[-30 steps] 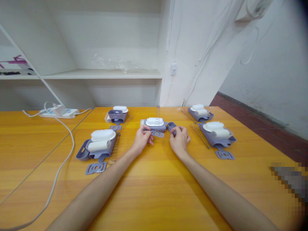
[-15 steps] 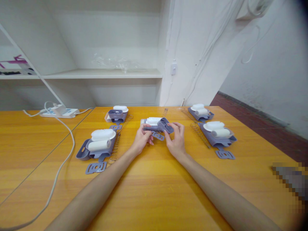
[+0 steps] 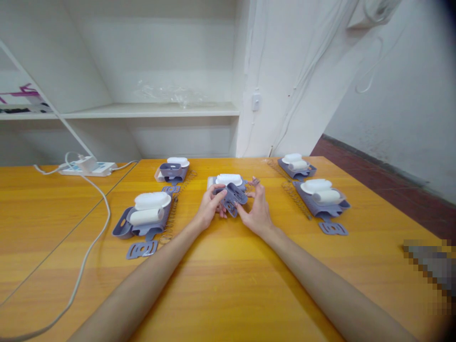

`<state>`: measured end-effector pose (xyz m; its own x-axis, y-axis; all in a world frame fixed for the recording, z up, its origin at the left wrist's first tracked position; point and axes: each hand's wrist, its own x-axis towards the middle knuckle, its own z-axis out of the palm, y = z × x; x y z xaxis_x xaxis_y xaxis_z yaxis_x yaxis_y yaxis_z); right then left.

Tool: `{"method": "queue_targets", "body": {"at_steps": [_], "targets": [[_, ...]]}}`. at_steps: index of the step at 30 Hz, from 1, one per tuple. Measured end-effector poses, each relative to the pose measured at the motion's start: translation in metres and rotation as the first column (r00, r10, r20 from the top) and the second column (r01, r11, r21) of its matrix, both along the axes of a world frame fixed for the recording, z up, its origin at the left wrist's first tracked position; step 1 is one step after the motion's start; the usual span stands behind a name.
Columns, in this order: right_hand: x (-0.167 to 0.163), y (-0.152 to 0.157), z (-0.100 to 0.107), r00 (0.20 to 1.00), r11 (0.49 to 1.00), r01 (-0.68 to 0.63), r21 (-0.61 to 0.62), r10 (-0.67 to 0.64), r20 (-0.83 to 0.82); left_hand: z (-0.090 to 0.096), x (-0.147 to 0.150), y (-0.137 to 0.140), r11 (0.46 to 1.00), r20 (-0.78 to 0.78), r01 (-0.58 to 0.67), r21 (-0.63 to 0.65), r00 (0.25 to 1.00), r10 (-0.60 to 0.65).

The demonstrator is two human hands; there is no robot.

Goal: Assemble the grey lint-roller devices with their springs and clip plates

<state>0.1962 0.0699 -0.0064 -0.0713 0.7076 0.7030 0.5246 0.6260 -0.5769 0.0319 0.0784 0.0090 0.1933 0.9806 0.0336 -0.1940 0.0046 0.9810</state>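
Note:
Near the table's middle, my left hand [image 3: 209,205] grips a grey plastic holder [image 3: 235,194] between thumb and fingers. A flat slotted grey plate [image 3: 230,206] hangs at its lower side. My right hand [image 3: 257,209] has its thumb against the holder's lower right edge, with the forefinger raised. By that fingertip shows a bit of coiled wire [image 3: 250,183]; whether the fingers hold it is unclear. Just behind the hands lie a white oval brush-like piece [image 3: 228,179] and more grey plastic, partly covered by the holder.
Similar grey and white sets stand at front left [image 3: 147,214], back left [image 3: 175,168], front right [image 3: 322,195] and back right [image 3: 296,165]. Wire coils [image 3: 172,219] lie beside them. A power strip [image 3: 87,167] with a white cable [image 3: 93,242] occupies the left side.
The grey holder has turned and moved left and down, closer to my left hand. My right forefinger has lifted off it. The coil standing behind it no longer shows there.

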Motion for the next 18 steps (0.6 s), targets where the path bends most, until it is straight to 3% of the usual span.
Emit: {"method": "queue_targets", "body": {"at_steps": [5,11,16,18], "targets": [[-0.0016,-0.0039,0.0011,0.996,0.995,-0.052,-0.088,0.045,-0.081,0.0031,0.0038,-0.0017,0.998,-0.086,0.039,0.041,0.996,-0.035],[-0.0054,-0.0036,-0.0015,0.982,0.994,-0.089,-0.059,0.078,-0.174,0.0063,0.0080,-0.0025,0.998,-0.077,0.029,0.053,0.997,-0.025],[-0.0014,0.0006,-0.0043,0.998,0.991,0.067,0.116,-0.068,0.003,0.0052,0.0073,-0.0023,0.998,-0.024,-0.050,0.040,0.998,0.051],[0.0002,0.0003,-0.0028,0.991,0.978,0.070,0.198,-0.091,0.101,0.0048,0.0071,-0.0022,0.996,-0.023,-0.080,0.036,0.996,0.080]]}}
